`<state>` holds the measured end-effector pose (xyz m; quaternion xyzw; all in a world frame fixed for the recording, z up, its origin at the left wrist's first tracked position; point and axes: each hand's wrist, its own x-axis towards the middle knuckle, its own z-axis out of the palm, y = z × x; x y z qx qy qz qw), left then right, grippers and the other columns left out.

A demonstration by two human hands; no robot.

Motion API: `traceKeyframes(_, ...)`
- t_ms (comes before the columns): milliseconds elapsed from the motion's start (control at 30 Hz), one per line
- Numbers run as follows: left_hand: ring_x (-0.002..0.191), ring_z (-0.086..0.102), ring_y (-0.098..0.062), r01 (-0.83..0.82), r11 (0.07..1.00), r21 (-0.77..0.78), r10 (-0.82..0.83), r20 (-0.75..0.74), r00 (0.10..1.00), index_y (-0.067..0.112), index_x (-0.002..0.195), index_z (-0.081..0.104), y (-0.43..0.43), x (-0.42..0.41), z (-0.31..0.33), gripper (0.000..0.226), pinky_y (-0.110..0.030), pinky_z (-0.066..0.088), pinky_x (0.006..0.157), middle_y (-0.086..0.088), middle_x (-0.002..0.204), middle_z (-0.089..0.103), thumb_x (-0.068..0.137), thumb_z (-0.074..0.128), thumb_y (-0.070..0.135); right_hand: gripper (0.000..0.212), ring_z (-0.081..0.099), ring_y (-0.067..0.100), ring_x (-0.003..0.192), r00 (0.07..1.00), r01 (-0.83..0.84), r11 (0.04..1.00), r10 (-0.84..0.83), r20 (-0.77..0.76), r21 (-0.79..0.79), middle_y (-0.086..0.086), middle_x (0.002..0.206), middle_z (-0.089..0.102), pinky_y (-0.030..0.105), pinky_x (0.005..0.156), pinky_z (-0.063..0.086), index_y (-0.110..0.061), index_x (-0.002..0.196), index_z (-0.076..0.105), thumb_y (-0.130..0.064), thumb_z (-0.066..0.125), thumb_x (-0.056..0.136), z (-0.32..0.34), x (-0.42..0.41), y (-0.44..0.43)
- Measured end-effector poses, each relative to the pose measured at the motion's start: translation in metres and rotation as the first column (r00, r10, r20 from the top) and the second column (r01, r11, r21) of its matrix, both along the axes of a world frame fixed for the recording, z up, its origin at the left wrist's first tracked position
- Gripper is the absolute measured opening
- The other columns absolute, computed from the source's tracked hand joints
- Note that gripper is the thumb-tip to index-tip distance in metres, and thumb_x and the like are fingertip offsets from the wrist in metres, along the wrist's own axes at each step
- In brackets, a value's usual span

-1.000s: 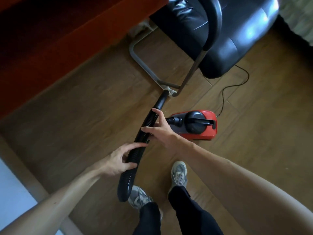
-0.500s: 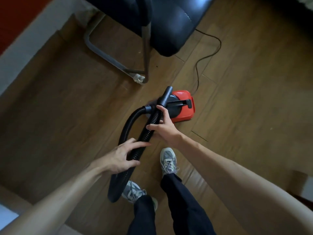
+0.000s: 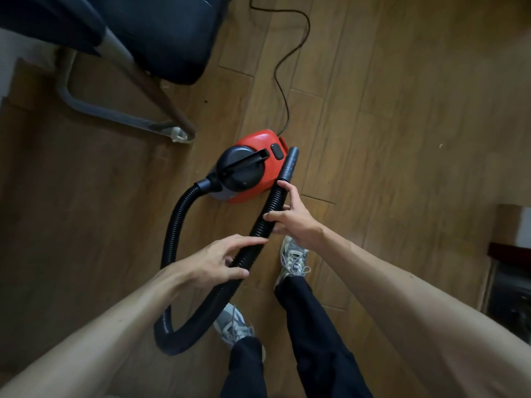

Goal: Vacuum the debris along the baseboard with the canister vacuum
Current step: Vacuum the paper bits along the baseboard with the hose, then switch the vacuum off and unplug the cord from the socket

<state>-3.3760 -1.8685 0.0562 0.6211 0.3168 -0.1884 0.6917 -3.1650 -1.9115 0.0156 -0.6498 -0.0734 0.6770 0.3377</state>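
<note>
A red canister vacuum [image 3: 258,145] with a black lid stands on the wooden floor ahead of my feet. Its black ribbed hose [image 3: 172,239] leaves the canister's left side, loops down past my left shoe and rises to the smooth black nozzle [image 3: 289,163], which hangs just right of the canister. My left hand [image 3: 215,261] holds the hose between fingers and thumb. My right hand [image 3: 291,218] grips the hose higher up, index finger stretched along it just below the nozzle. A few pale specks [image 3: 440,145] lie on the floor.
A black chair [image 3: 161,33] on a grey metal frame [image 3: 115,114] stands at the upper left, one foot close to the canister. The power cord [image 3: 283,81] snakes away behind the vacuum. Dark low furniture [image 3: 508,271] is at the right edge. A pale wall strip [image 3: 5,70] shows far left.
The nozzle has swung from the chair's foot across to the right side of the canister. Both hands kept their hold on the hose, and my view has turned right.
</note>
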Motion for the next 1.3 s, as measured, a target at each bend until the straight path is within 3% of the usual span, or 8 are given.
traceKeyframes(167, 0.124, 0.046, 0.011, -0.001, 0.995, -0.095, -0.002, -0.033, 0.999, 0.044, 0.141, 0.045, 0.004, 0.039, -0.018, 0.066, -0.001, 0.042, 0.088, 0.016, 0.142, 0.044, 0.091, 0.067, 0.008, 0.084, 0.059, 0.022, 0.091, 0.999, -0.025, 1.0, 0.024, -0.042, -0.011, 0.016, 0.104, 0.048, 0.05, 0.081, 0.058, -0.038, 0.141, 0.032, 0.012, 0.064, 0.082, -0.019, 0.038, 0.0)
traceKeyframes(333, 0.125, 0.05, 0.002, 0.06, 0.983, -0.172, -0.072, -0.064, 0.995, 0.059, 0.135, 0.045, 0.013, 0.082, -0.034, 0.071, -0.034, 0.047, 0.107, 0.023, 0.143, 0.04, 0.088, 0.07, 0.012, 0.085, 0.058, 0.027, 0.093, 0.995, -0.045, 0.998, 0.041, -0.09, -0.043, 0.019, 0.106, 0.048, 0.048, 0.078, 0.059, -0.039, 0.141, 0.031, 0.012, 0.063, 0.082, -0.04, 0.078, 0.001)
traceKeyframes(600, 0.104, 0.069, -0.029, 0.014, 0.954, -0.298, -0.051, -0.116, 0.992, 0.052, 0.137, 0.048, 0.022, 0.131, -0.068, 0.071, -0.05, 0.058, 0.089, 0.003, 0.145, 0.047, 0.089, 0.067, 0.003, 0.085, 0.059, 0.026, 0.095, 0.993, -0.017, 0.993, 0.003, -0.118, -0.119, 0.02, 0.107, 0.049, 0.049, 0.08, 0.06, -0.036, 0.142, 0.031, 0.015, 0.063, 0.082, -0.074, 0.125, 0.001)
traceKeyframes(733, 0.094, 0.071, -0.01, 0.041, 0.952, -0.305, -0.091, -0.15, 0.984, 0.043, 0.141, 0.047, 0.03, 0.147, -0.081, 0.07, -0.028, 0.058, 0.081, 0.007, 0.119, 0.062, 0.09, 0.065, -0.001, 0.084, 0.065, 0.028, 0.098, 0.994, -0.042, 0.985, 0.024, -0.107, -0.167, 0.022, 0.11, 0.054, 0.052, 0.084, 0.058, -0.035, 0.142, 0.031, 0.013, 0.065, 0.083, -0.092, 0.139, 0.0)
traceKeyframes(867, 0.093, 0.063, 0.002, 0.203, 0.967, -0.152, -0.227, -0.168, 0.959, 0.058, 0.135, 0.044, 0.035, 0.154, -0.101, 0.071, -0.022, 0.054, 0.083, 0.012, 0.131, 0.052, 0.087, 0.071, 0.012, 0.084, 0.066, 0.029, 0.101, 0.982, -0.184, 0.953, 0.171, -0.075, -0.242, 0.022, 0.119, 0.057, 0.047, 0.082, 0.06, -0.033, 0.144, 0.029, 0.006, 0.07, 0.082, -0.112, 0.149, 0.006)
traceKeyframes(967, 0.085, 0.051, 0.014, 0.268, 0.957, -0.111, -0.286, -0.216, 0.934, 0.059, 0.135, 0.043, 0.038, 0.152, -0.116, 0.069, -0.014, 0.042, 0.08, 0.017, 0.126, 0.049, 0.087, 0.072, 0.019, 0.091, 0.059, 0.032, 0.11, 0.856, -0.476, 0.822, 0.515, 0.05, -0.313, 0.014, 0.134, 0.042, 0.042, 0.082, 0.059, -0.035, 0.147, 0.025, -0.009, 0.079, 0.078, -0.132, 0.152, 0.024)
traceKeyframes(1067, 0.084, 0.051, 0.004, 0.27, 0.955, -0.119, -0.292, -0.236, 0.927, 0.061, 0.134, 0.041, 0.04, 0.15, -0.131, 0.069, -0.02, 0.043, 0.089, 0.017, 0.125, 0.048, 0.086, 0.072, 0.022, 0.097, 0.038, 0.039, 0.132, 0.514, -0.731, 0.583, 0.813, 0.274, -0.356, 0.017, 0.147, 0.021, 0.042, 0.106, 0.043, -0.027, 0.153, 0.018, -0.018, 0.077, 0.076, -0.146, 0.145, 0.052)
traceKeyframes(1300, 0.107, 0.048, -0.004, 0.313, 0.941, -0.126, -0.335, -0.235, 0.912, 0.059, 0.136, 0.041, 0.042, 0.145, -0.156, 0.07, -0.023, 0.041, 0.097, 0.011, 0.145, 0.043, 0.084, 0.07, 0.023, 0.099, -0.009, 0.026, 0.152, 0.295, -0.867, 0.43, 0.851, 0.435, -0.253, 0.009, 0.164, -0.014, 0.046, 0.122, 0.015, -0.01, 0.156, -0.009, -0.024, 0.062, 0.088, -0.182, 0.104, 0.111)
